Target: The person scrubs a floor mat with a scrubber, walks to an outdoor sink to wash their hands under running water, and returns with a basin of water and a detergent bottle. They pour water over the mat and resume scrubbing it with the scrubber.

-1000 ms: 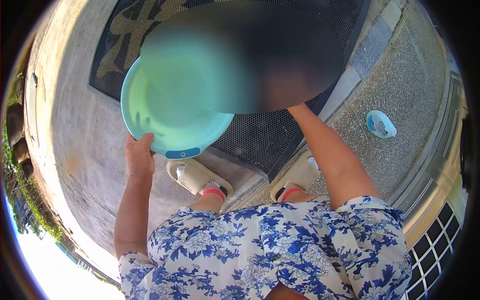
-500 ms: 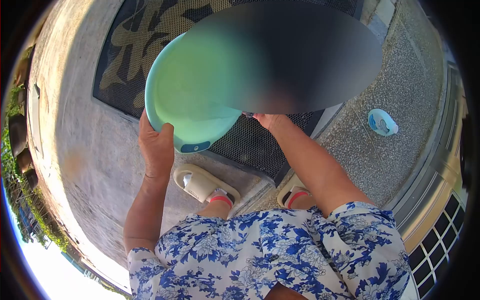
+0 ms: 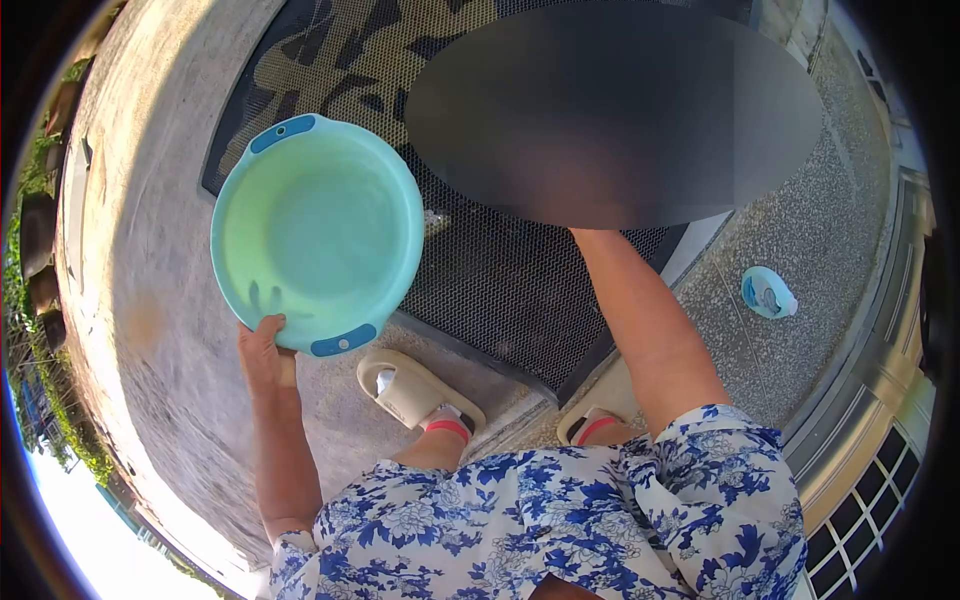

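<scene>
My left hand [image 3: 266, 358] grips a light green plastic basin [image 3: 325, 235] by its lower left rim, with the thumb over the edge. The basin is tilted so that its inside faces me. It has blue handle patches on opposite sides of the rim, and finger-shaped shadows show through its wall. My right arm reaches forward over the dark mat [image 3: 510, 290]. Past the wrist, my right hand [image 3: 597, 238] disappears into a large blurred oval, so its fingers and anything in them are hidden.
A light blue and white plastic container [image 3: 768, 293] lies on the pebbled paving [image 3: 800, 220] at right. My feet stand in beige slippers [image 3: 410, 388] at the near edge of the mat. Concrete ground [image 3: 160, 300] spreads to the left; a metal door frame [image 3: 870, 340] runs along the right.
The basin has moved left and toward me in my left hand, and its full round inside now shows. My right hand has come away from beside the basin, forward and right.
</scene>
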{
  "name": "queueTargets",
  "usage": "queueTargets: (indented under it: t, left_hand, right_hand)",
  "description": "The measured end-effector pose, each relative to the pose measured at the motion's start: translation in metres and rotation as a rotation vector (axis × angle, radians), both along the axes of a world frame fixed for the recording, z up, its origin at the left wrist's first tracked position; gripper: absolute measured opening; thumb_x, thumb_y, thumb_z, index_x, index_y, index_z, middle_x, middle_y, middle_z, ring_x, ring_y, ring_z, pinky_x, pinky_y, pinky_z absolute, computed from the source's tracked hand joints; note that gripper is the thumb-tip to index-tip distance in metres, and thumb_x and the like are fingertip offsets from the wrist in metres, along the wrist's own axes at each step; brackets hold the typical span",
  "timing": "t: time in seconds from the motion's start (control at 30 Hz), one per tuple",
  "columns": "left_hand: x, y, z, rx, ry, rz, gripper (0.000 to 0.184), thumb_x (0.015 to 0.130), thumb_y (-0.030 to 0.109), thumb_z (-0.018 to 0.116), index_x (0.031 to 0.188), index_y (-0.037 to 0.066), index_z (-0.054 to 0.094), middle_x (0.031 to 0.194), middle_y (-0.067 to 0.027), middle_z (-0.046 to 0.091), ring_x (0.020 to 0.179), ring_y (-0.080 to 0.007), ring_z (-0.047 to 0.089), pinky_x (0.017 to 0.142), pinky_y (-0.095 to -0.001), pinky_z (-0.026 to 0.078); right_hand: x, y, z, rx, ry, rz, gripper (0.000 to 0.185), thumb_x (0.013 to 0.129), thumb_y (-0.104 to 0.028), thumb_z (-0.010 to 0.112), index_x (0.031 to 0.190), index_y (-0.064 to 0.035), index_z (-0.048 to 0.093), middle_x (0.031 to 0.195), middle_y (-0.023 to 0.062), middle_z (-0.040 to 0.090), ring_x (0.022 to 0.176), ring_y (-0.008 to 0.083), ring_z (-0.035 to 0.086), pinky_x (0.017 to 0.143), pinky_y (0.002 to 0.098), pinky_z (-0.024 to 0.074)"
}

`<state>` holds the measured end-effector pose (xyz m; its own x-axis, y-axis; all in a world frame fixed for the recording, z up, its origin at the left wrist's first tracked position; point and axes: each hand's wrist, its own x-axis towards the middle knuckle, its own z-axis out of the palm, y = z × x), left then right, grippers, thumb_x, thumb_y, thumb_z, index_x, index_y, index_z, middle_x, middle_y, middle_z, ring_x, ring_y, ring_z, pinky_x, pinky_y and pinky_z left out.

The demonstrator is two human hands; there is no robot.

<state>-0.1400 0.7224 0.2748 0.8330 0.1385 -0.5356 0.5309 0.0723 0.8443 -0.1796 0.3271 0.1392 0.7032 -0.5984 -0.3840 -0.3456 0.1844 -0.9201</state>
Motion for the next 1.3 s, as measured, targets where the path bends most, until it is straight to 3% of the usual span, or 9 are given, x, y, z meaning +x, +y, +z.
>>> queueTargets:
  t: [0.07,0.13,0.27,0.5,0.7,0.8,0.97,1.07,1.3]
  left_hand:
    - [-0.016,0.014,0.011,0.027,0.036,0.125,0.049,0.071,-0.005,0.048,0.119,0.001,0.045,0.107,-0.0102,0.053,0.096,-0.0222,0.055,0.081,-0.036,0.048]
    - [-0.031,0.051,-0.002,0.029,0.011,0.215,0.042,0.07,-0.003,0.051,0.112,0.001,0.05,0.101,-0.009,0.056,0.087,-0.0231,0.059,0.073,-0.0362,0.054]
    - [-0.053,0.08,-0.004,0.089,0.074,0.398,0.046,0.07,-0.003,0.051,0.116,-0.001,0.047,0.107,-0.0122,0.053,0.094,-0.0253,0.056,0.079,-0.0381,0.05]
    - [-0.081,0.132,-0.019,0.054,0.133,0.57,0.052,0.072,-0.001,0.051,0.123,-0.005,0.042,0.114,-0.0158,0.05,0.103,-0.0283,0.052,0.085,-0.04,0.047]
    - [-0.11,0.137,-0.02,-0.026,0.166,0.657,0.049,0.071,0.0,0.054,0.119,-0.002,0.046,0.11,-0.0137,0.054,0.099,-0.0267,0.056,0.084,-0.0377,0.048]
    - [-0.13,0.154,-0.041,-0.045,0.203,0.726,0.045,0.071,0.0,0.055,0.115,-0.001,0.048,0.108,-0.0137,0.055,0.097,-0.0267,0.056,0.084,-0.0376,0.049]
    - [-0.143,0.153,-0.079,-0.07,0.16,0.787,0.044,0.075,0.002,0.052,0.115,-0.009,0.04,0.107,-0.0186,0.053,0.096,-0.0308,0.057,0.083,-0.04,0.054]
    - [-0.156,0.163,-0.105,-0.006,0.158,0.777,0.04,0.076,0.001,0.049,0.113,-0.012,0.04,0.107,-0.0205,0.052,0.096,-0.0315,0.057,0.084,-0.042,0.054]
    - [-0.191,0.195,-0.128,-0.014,0.225,0.889,0.033,0.08,0.0,0.046,0.108,-0.017,0.042,0.108,-0.0204,0.052,0.096,-0.0323,0.058,0.086,-0.0406,0.054]
  right_hand:
    - [-0.008,-0.049,-0.021,-1.082,0.113,0.154,0.055,0.079,-0.02,0.065,0.128,-0.0149,0.041,0.116,0.0145,0.046,0.104,0.0308,0.048,0.087,0.042,0.0429]
    - [-0.007,-0.079,-0.043,-1.328,0.339,0.126,0.055,0.078,-0.019,0.067,0.126,-0.0167,0.042,0.111,0.0131,0.046,0.101,0.0321,0.047,0.085,0.0453,0.0424]
    - [0.033,0.0,-0.047,-1.323,0.351,0.18,0.056,0.074,-0.018,0.07,0.123,-0.0164,0.043,0.103,0.0105,0.045,0.095,0.0298,0.046,0.082,0.0437,0.0405]
    - [0.016,0.094,-0.067,-1.326,-0.67,1.023,0.049,0.074,-0.019,0.065,0.118,-0.0264,0.046,0.093,0.0054,0.044,0.09,0.0217,0.047,0.083,0.0374,0.0366]
    - [0.097,-0.129,-0.042,-1.505,0.587,0.264,0.042,0.086,-0.025,0.058,0.125,-0.0195,0.044,0.106,0.0118,0.05,0.097,0.0276,0.05,0.082,0.0444,0.0384]
    - [0.091,-0.127,-0.04,-1.373,0.622,0.163,0.044,0.086,-0.028,0.058,0.124,-0.0138,0.043,0.107,0.0124,0.05,0.096,0.0273,0.05,0.081,0.0414,0.0414]
    - [-0.043,0.066,-0.047,-1.255,-0.191,1.103,0.044,0.078,-0.021,0.062,0.12,-0.02,0.048,0.085,0.0049,0.046,0.078,0.0199,0.048,0.07,0.0343,0.0394]
    - [-0.046,0.051,-0.054,-1.282,-0.582,1.19,0.04,0.083,-0.018,0.054,0.121,-0.0248,0.046,0.083,0.004,0.046,0.076,0.0188,0.048,0.068,0.033,0.0384]
    - [0.1,-0.143,-0.023,-1.236,0.796,0.146,0.046,0.085,-0.025,0.058,0.126,-0.0173,0.04,0.105,0.0111,0.049,0.096,0.027,0.051,0.08,0.0416,0.0427]
